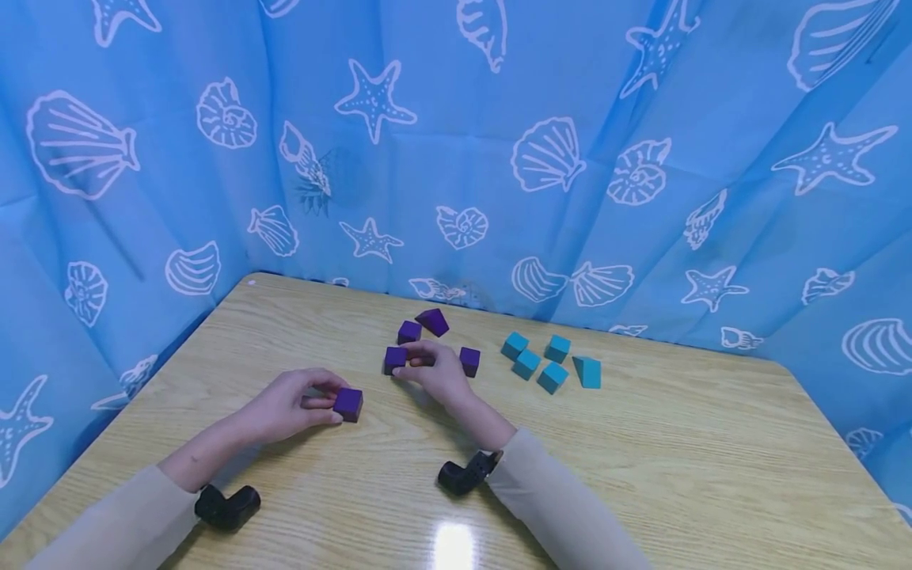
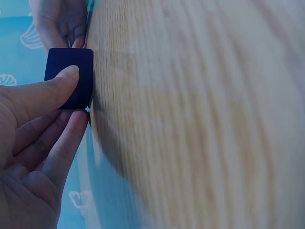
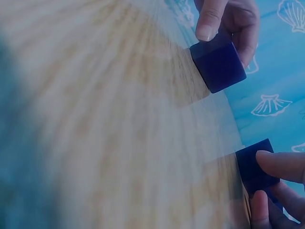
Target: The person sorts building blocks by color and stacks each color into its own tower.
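Between thumb and fingers, my left hand [image 1: 292, 405] pinches a purple cube [image 1: 348, 404] low over the table, left of the other blocks. The left wrist view shows the thumb lying across the face of that cube [image 2: 82, 90]. Farther back, my right hand [image 1: 436, 370] grips a second purple cube [image 1: 393, 360] by its right side; in the right wrist view the thumb presses on this cube [image 3: 250, 160]. Just behind it stand another purple cube [image 1: 409, 331] and a purple wedge-shaped block [image 1: 433, 321]. One more purple cube [image 1: 469, 361] sits right of the right hand.
Several teal cubes [image 1: 526, 363] and a teal wedge-shaped block [image 1: 588, 372] form a group on the right. All lie on a wooden table [image 1: 684, 459]. A blue curtain [image 1: 442, 166] with shells and starfish hangs along the table's back and left edges.
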The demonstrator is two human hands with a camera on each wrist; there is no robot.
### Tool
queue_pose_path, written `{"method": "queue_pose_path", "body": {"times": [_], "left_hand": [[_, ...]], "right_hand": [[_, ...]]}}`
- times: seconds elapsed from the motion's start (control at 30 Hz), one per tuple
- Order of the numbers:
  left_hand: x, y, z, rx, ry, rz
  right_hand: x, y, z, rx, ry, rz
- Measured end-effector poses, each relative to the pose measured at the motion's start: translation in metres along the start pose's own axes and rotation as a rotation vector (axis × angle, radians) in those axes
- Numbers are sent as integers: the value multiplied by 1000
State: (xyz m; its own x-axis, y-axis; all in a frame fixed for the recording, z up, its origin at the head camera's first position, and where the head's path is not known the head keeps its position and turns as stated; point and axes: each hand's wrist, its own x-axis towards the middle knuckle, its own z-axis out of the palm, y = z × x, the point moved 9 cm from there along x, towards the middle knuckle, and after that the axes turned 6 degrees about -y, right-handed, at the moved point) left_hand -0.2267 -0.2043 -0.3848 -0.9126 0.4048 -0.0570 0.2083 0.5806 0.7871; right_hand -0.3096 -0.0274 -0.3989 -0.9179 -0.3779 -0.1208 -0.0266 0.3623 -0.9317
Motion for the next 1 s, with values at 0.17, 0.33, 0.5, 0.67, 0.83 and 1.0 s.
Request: {"method": "queue_pose_path", "body": {"times": [0.17, 0.33, 0.5, 0.67, 0.83, 1.0], "left_hand": [[-1, 0, 0, -4, -6, -9], [-1, -1, 0, -9, -4, -24], [-1, 1, 0, -20, -5, -7], [-2, 3, 1, -43, -9, 1], [-1, 3, 0, -37, -3, -1], [0, 1, 0, -41, -3, -13]], "right_hand": [[-1, 2, 0, 0, 8, 3], [-3, 3, 0, 23, 14, 12], [-9, 1, 3, 29, -3, 5], [-19, -2, 11, 35, -60, -7], [-28, -5, 17, 31, -98, -25], [-36, -6, 22, 49, -138, -25]]}}
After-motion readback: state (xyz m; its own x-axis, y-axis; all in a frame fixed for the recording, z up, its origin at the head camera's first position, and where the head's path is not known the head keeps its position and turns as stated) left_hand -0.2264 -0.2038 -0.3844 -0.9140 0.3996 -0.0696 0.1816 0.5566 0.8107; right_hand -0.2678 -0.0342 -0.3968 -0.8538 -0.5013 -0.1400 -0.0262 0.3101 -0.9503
